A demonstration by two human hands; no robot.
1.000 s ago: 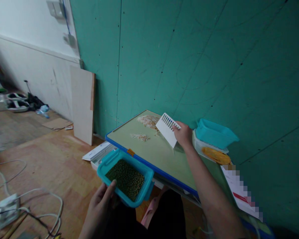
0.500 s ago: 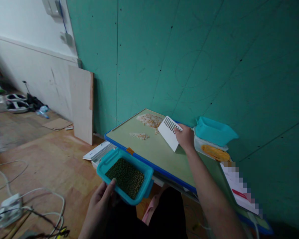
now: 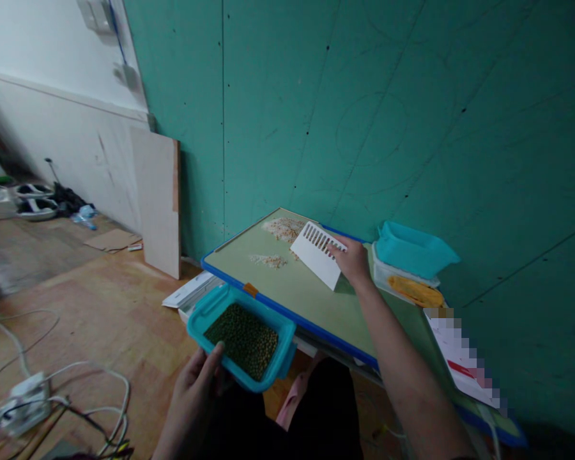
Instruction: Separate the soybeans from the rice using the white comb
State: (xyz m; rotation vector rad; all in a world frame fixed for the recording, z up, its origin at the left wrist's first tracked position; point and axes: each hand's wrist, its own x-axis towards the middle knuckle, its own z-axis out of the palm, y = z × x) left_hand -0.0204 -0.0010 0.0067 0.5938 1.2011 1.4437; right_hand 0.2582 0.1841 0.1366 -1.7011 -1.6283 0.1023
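My left hand point(image 3: 202, 378) grips the near rim of a teal plastic container point(image 3: 215, 303), thumb over the edge. Inside lie small dark green beans point(image 3: 237, 332) and tan beans point(image 3: 263, 348). The container sits against the table's front edge, over the floor. My right hand point(image 3: 352, 260) is closed on the slotted end of a white slotted scraper point(image 3: 316, 255), which leans tilted on the tabletop. Beyond it is a pale heap of grains with yellow bits point(image 3: 282, 228), partly hidden by the scraper. A smaller pile point(image 3: 269, 260) lies nearer, to its left.
The blue-edged green table point(image 3: 230, 260) stands against a green wall. At its right are a teal bin point(image 3: 412, 249), a yellow oval item point(image 3: 416, 291) and a white sheet point(image 3: 460, 358). A wooden panel point(image 3: 157, 201) leans at left. Cables and a power strip point(image 3: 26, 402) lie on the floor.
My right hand has shifted the white scraper slightly left, nearer the grain heap. My left hand and the teal container have stayed almost still.
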